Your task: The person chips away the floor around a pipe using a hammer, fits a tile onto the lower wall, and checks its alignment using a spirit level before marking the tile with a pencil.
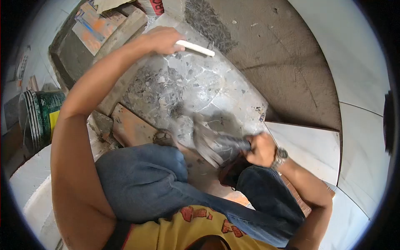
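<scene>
My left hand [164, 40] is closed around one end of a thin white bar [196, 48], which points right above a grey, marbled surface [233, 89]. Lower right, my right hand [262, 149], with a watch on its wrist, grips the dark handle [234, 143] of a tool. Motion smears the tool's head [204, 139], so its kind cannot be made out. That blurred end lies over the surface, close to my bent knees. Broken grey chips and dust [160, 87] cover the surface between my two hands.
A pale tile [308, 146] lies at right, near a brown rough mortar area [287, 62]. Orange-stained boards [135, 127] and a grey trough-like container [73, 58] are at left, with a green bucket [50, 104]. A bag with red lettering [155, 6] stands at the top.
</scene>
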A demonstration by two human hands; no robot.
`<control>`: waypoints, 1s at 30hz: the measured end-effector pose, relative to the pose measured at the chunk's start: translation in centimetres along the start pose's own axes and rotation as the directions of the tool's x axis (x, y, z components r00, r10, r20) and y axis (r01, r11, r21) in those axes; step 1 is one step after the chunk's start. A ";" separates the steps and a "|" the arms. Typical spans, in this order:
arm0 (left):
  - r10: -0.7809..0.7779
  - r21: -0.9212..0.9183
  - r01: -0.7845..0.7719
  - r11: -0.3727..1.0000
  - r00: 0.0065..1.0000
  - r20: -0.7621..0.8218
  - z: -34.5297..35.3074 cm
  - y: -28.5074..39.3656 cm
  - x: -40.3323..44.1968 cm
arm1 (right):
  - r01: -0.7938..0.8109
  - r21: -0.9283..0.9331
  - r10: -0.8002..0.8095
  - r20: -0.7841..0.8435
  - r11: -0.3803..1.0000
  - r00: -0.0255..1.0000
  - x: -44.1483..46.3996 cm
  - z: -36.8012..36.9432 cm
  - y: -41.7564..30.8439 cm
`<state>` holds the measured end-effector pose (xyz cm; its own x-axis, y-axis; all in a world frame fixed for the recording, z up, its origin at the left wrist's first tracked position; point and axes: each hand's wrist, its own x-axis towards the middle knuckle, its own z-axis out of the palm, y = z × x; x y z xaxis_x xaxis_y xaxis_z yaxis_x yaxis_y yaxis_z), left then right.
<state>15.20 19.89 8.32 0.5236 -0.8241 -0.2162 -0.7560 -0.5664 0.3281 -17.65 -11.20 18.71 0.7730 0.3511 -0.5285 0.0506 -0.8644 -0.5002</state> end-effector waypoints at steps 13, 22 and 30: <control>-0.114 0.280 0.119 0.953 0.993 -0.034 1.8 -2.7 2.9 | 0.004 0.007 -0.001 -0.413 1.000 0.911 10.0 3.4 2.2; -0.149 0.348 0.163 0.923 0.987 -0.068 1.5 -4.2 3.9 | -0.011 -0.067 -0.019 -0.433 0.998 0.901 12.0 2.5 3.7; -0.254 0.399 0.251 0.882 0.966 -0.047 1.4 -4.0 5.1 | -0.205 -0.205 0.112 -0.393 0.957 0.913 15.4 -0.4 3.0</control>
<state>20.36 17.97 4.66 0.7162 -0.6520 -0.2489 -0.6920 -0.7098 -0.1318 -5.31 -8.56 9.32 0.9598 0.0822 -0.2682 0.0191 -0.9730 -0.2300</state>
